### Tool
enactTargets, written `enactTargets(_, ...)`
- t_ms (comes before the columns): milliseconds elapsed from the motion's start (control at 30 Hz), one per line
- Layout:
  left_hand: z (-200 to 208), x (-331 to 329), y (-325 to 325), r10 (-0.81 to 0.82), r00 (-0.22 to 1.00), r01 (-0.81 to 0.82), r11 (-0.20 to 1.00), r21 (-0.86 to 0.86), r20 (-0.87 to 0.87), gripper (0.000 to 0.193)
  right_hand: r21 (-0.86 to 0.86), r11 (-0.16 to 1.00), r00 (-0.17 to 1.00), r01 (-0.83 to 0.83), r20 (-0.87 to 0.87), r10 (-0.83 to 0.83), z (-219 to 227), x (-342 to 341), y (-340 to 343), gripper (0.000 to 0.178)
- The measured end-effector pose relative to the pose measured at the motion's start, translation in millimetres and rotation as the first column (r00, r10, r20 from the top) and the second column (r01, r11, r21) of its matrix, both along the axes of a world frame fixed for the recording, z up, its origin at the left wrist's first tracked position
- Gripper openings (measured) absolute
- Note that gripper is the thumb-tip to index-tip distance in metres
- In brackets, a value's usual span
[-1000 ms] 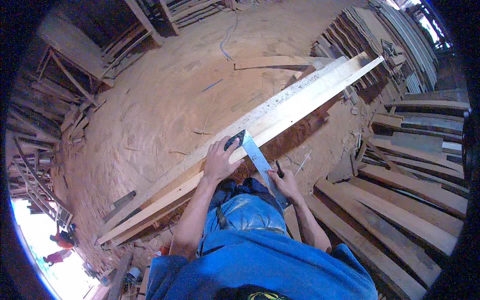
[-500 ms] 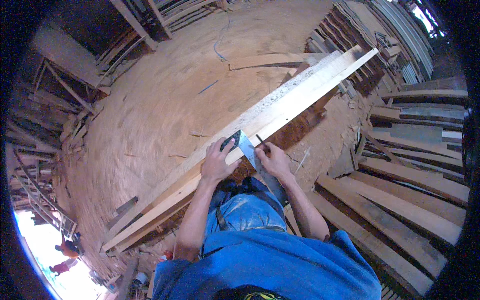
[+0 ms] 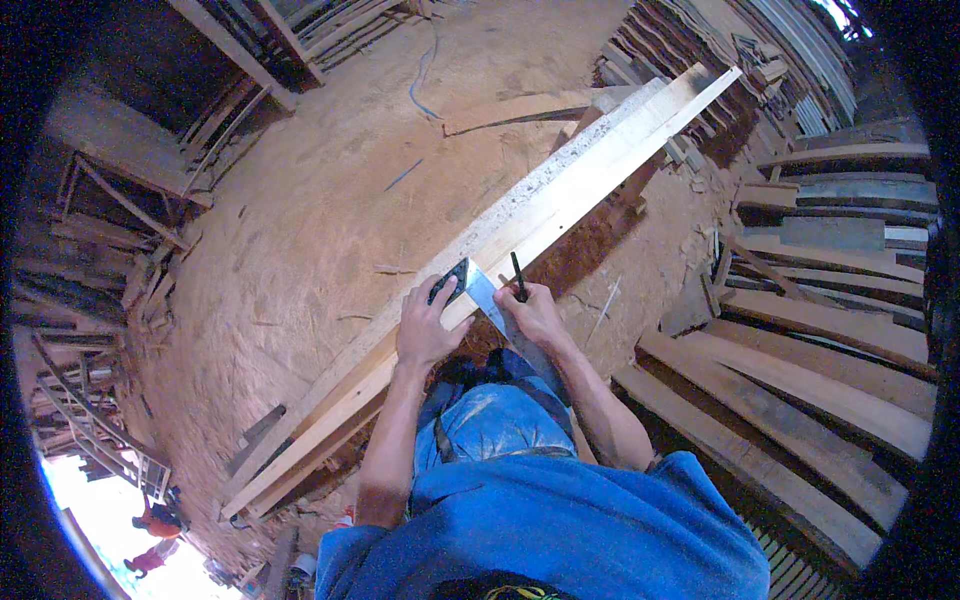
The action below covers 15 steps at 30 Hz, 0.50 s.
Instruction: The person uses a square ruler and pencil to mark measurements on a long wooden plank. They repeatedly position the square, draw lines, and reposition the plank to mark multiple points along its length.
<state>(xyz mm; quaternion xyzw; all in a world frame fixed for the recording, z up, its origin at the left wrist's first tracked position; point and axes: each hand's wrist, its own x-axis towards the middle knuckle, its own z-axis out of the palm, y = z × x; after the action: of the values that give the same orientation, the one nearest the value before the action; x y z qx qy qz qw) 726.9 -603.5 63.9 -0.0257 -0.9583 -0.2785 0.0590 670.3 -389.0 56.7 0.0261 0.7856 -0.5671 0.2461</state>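
A long pale timber beam (image 3: 590,215) runs diagonally across in front of me, from lower left to upper right. Across it lies a carpenter's square with a black stock and a wide metal blade (image 3: 484,296). The fingers of my left hand (image 3: 427,328) are closed over the stock, pressing it to the wood. My right hand (image 3: 536,316) pinches a dark pencil (image 3: 517,268) that stands nearly upright, right beside the blade's edge. The pencil's lower end is hidden by my fingers.
Long boards (image 3: 800,390) lie side by side at the right. Stacked slabs (image 3: 665,50) rise behind the beam's far end. A wooden rack (image 3: 95,400) stands at the left, with people (image 3: 155,520) in a bright opening below it. Brown sawdust (image 3: 330,200) covers the ground.
My right hand has shifted slightly left, closer to the square's blade, and the pencil now stands more upright. My left hand keeps its hold on the square. The whole view has shifted a little.
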Motion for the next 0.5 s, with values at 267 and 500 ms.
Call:
enactTargets(267, -2.4, 0.7, -0.7, -0.007, 1.0, 0.006, 1.0, -0.008, -0.008, 0.074, -0.012, 0.999, 0.999, 0.032, 0.024, -0.032, -5.4, 1.1, -2.4, 0.033)
enactTargets(500, 1.0, -0.1, 0.2, -0.001, 1.0, 0.001, 1.0, 0.002, 0.001, 0.076, 0.017, 1.0, 1.0, -0.008, 0.013, 0.007, -12.0, -1.6, 0.4, 0.035)
